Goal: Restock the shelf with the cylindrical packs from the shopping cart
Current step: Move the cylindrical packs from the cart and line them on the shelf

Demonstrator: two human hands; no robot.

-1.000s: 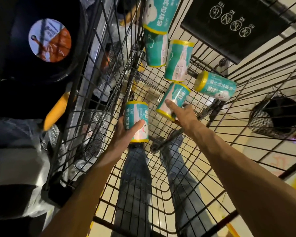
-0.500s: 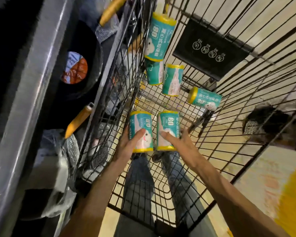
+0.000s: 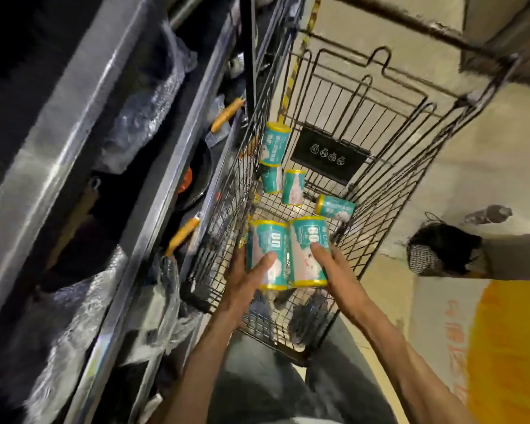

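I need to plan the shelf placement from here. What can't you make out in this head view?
- Shelf: motion blur and wrapped goods hide any free slot.
- Print on the left pack, held by the left hand, and the right pack, held by the right hand: only "80" reads.
- Cart floor nearest the person: covered by the hands and held packs.

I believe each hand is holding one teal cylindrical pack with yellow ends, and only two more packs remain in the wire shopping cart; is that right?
Not quite: the head view shows four more packs in the black wire shopping cart, not two. The left hand and right hand do each hold one teal cylindrical pack with yellow ends.
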